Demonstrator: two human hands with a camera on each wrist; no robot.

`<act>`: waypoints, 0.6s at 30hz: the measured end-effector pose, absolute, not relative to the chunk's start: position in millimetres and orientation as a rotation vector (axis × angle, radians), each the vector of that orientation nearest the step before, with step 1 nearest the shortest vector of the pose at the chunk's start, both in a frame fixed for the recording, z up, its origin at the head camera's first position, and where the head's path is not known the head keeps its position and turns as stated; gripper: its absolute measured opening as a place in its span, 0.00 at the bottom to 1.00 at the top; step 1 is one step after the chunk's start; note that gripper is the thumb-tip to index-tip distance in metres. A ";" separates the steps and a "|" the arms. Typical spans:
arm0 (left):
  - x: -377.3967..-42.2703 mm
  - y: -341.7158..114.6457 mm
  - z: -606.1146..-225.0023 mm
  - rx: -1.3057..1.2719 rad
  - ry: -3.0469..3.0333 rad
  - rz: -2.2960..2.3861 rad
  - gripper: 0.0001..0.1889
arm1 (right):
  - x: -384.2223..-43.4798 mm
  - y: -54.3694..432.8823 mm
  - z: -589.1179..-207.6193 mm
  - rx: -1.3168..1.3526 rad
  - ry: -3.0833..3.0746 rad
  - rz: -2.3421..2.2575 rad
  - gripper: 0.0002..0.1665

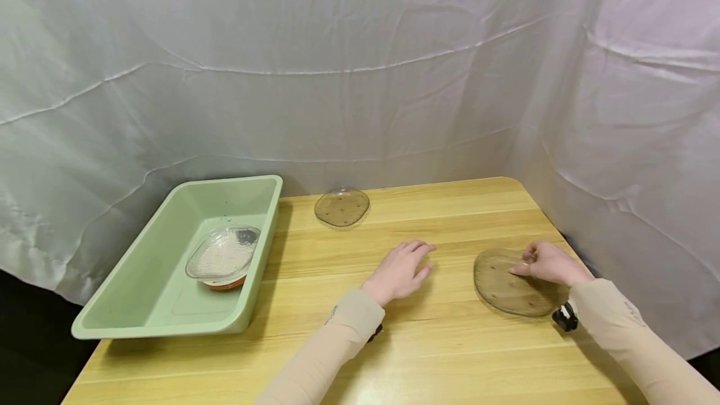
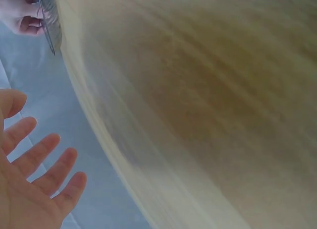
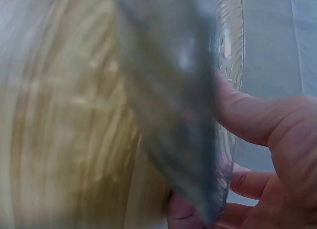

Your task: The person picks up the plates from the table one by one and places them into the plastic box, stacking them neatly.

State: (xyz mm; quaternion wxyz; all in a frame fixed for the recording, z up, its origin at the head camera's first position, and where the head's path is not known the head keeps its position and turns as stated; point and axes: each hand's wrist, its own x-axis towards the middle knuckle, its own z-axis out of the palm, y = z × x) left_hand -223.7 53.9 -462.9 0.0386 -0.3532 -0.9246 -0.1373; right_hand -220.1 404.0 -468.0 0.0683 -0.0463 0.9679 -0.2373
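Observation:
At the right of the table, my right hand (image 1: 550, 262) grips the edge of a large clear plate (image 1: 503, 283) with a wavy rim. In the right wrist view the thumb (image 3: 257, 112) presses the plate's face while fingers curl behind its rim. The plate (image 3: 171, 90) is tipped edge-on there and partly blurred. My left hand (image 1: 398, 269) hovers over the middle of the table, fingers loosely spread and holding nothing. A smaller clear plate (image 1: 342, 207) lies near the table's back edge.
A green basin (image 1: 163, 330) stands on the left. Inside it, a clear dish (image 1: 219, 258) rests over an orange-sided dish (image 1: 226, 284), mostly hidden. Grey curtains (image 1: 349, 111) hang behind and to the right of the wooden table (image 1: 427, 355).

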 end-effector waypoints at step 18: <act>-226.0 48.4 -467.8 -1.071 -2.833 -0.463 0.23 | -232.9 374.4 -469.4 -0.132 2.921 -0.877 0.29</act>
